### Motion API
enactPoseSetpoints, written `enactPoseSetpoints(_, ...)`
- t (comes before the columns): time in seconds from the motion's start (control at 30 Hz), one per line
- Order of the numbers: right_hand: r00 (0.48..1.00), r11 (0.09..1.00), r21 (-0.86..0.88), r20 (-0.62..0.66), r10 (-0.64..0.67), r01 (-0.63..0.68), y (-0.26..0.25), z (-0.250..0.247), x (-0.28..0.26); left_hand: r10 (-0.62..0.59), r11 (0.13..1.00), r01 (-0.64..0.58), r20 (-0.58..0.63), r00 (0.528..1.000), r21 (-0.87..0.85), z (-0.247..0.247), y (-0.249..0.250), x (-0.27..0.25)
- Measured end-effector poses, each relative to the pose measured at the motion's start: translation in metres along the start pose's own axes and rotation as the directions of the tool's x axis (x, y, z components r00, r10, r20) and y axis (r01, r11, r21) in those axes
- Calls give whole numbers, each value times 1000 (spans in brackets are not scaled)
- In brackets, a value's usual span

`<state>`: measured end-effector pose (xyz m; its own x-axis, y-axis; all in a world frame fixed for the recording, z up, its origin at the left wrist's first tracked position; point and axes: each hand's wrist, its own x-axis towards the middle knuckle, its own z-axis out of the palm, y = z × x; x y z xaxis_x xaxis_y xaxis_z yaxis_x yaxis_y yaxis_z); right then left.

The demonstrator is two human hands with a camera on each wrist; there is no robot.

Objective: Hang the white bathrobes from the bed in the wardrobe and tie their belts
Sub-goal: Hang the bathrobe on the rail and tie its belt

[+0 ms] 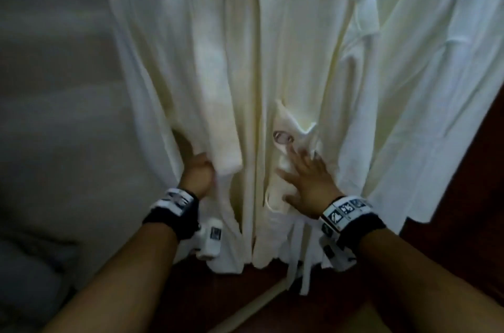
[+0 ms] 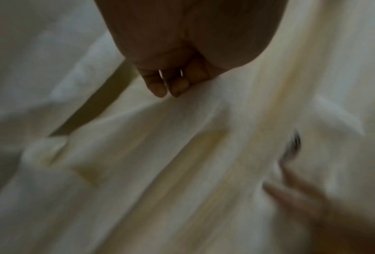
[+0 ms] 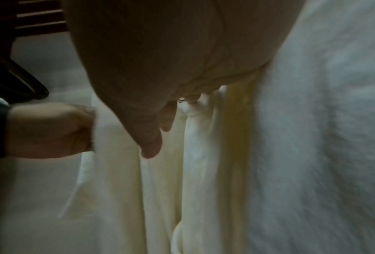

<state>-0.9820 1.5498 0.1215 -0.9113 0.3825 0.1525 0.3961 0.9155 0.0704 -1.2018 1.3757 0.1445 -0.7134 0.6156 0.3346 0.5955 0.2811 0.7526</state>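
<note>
A white bathrobe (image 1: 294,60) hangs open-fronted in the wardrobe, a second robe (image 1: 436,73) just to its right. The left hand (image 1: 197,176), its grip closed on the left front panel (image 1: 218,125), draws that edge toward the centre; the right hand (image 1: 308,177), grip open with fingers spread, presses the right panel flat near the pocket (image 1: 289,128), presumably to overlap the fronts. The belt (image 1: 300,264) dangles untied.
</note>
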Motion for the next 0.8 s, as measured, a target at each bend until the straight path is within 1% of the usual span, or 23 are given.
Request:
enactPoseSetpoints(0.03,1000,999,25,-10,23,-23,7,6,-4,-59,998,59,23,998,-7,-1,-3,-3)
enactPoseSetpoints(0.07,999,998,54,-13,40,-39,13,11,-8,-114,987,112,-8,993,-114,-5,1,-9)
enactPoseSetpoints(0.1,999,996,84,-22,43,-41,17,15,-11,-199,967,200,24,980,-156,-4,-4,-10)
enactPoseSetpoints(0.13,999,993,113,-44,32,-27,20,18,-12,-217,966,218,23,976,-140,-2,-2,-9)
enactPoseSetpoints(0.23,997,984,178,-73,0,13,17,21,-14,-67,997,64,66,996,45,14,0,-10)
enactPoseSetpoints(0.3,1000,983,181,-11,-15,17,17,27,-13,-129,987,120,87,988,105,25,4,-19)
enactPoseSetpoints(0.33,999,982,187,23,-29,24,17,32,-15,-184,974,167,102,978,151,31,4,-25)
enactPoseSetpoints(0.37,999,972,232,30,-39,31,15,39,-17,-203,967,173,151,968,189,40,2,-32)
enactPoseSetpoints(0.4,1000,944,328,-6,-26,27,14,45,-21,-210,960,157,228,951,231,47,4,-42)
enactPoseSetpoints(0.43,995,887,461,-86,60,-13,13,51,-25,-202,964,137,291,935,230,56,4,-48)
enactPoseSetpoints(0.47,965,814,573,-149,218,-95,15,56,-27,-198,967,131,320,927,217,63,8,-56)
enactPoseSetpoints(0.5,908,736,649,-165,385,-193,19,58,-28,-178,976,122,328,928,182,71,8,-61)
enactPoseSetpoints(0.53,854,672,682,-135,502,-287,22,56,-29,-173,980,128,341,924,152,77,11,-64)
enactPoseSetpoints(0.57,834,652,672,-91,544,-352,24,54,-30,-151,987,120,359,921,108,83,12,-68)
enactPoseSetpoints(0.6,857,659,664,-54,513,-353,24,50,-30,-152,988,129,393,907,85,89,15,-72)
enactPoseSetpoints(0.63,907,665,685,-15,422,-298,24,43,-29,-147,989,128,425,893,72,97,16,-76)
enactPoseSetpoints(0.67,962,673,711,22,271,-206,23,34,-28,-139,990,125,454,880,62,102,22,-78)
enactPoseSetpoints(0.7,996,672,735,56,75,-92,21,25,-28,-111,994,105,453,884,38,110,25,-81)
enactPoseSetpoints(0.73,991,654,757,86,-104,3,21,14,-27,-72,997,80,424,903,0,117,28,-83)
enactPoseSetpoints(0.77,974,602,796,85,-211,61,23,6,-26,-56,996,76,369,928,-41,122,30,-83)
enactPoseSetpoints(0.8,971,564,822,61,-232,83,27,1,-23,-96,993,112,305,948,-35,124,30,-84)
